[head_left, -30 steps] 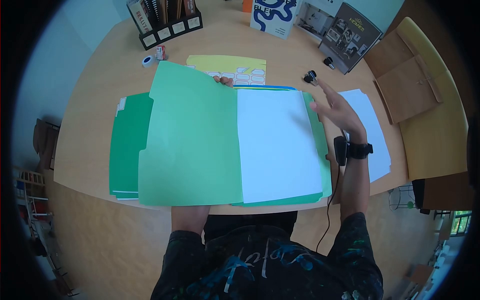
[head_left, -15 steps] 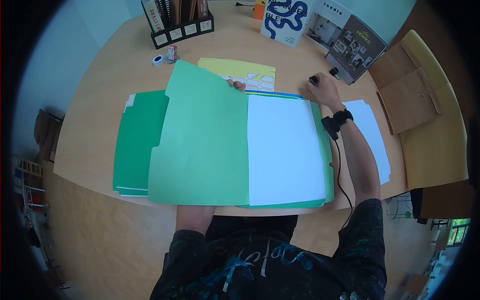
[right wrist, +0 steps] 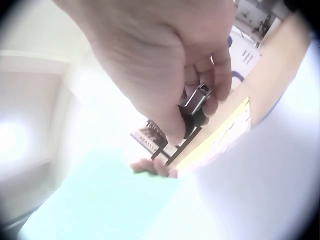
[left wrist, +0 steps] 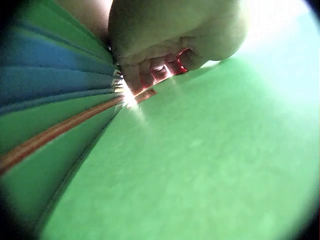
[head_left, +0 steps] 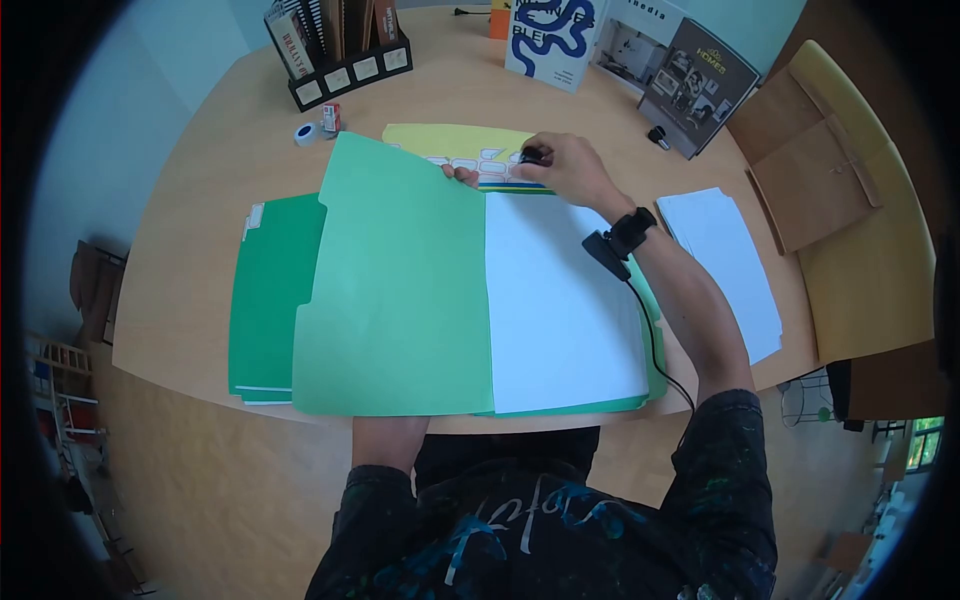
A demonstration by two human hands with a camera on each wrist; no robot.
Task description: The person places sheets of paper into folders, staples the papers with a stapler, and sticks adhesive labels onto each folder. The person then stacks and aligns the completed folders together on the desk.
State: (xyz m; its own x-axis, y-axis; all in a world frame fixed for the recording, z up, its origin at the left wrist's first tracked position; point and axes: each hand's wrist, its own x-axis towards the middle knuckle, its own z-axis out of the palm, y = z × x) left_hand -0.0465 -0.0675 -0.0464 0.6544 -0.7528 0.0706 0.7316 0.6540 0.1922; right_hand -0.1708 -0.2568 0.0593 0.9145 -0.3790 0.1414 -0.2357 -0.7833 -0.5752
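Note:
A light green folder [head_left: 400, 290] lies spread with its left cover raised, and white sheets [head_left: 560, 310] rest on its right side. Behind that cover is my left hand [left wrist: 180, 30], mostly hidden from the head view; its fingertips [head_left: 461, 175] curl over the folder's top edge near the fold. My right hand [head_left: 572, 172] pinches a black binder clip [right wrist: 195, 107] between thumb and fingers, just above the top edge of the sheets and close to the left fingertips. Blue and yellow folder edges [head_left: 515, 187] peek out beneath the top edge.
Darker green folders [head_left: 270, 300] lie at the left. Behind is a yellow sheet with labels [head_left: 440, 135]. Another binder clip [head_left: 657, 137] sits near the standing books [head_left: 697, 85]. White paper [head_left: 720, 270] lies at right, beside brown envelopes [head_left: 815, 185]. Tape [head_left: 305, 134] is back left.
My right hand went from above the folder's right edge to a binder clip on the table, took it, and carried it left to the folder's top edge. My left hand stayed at the fold.

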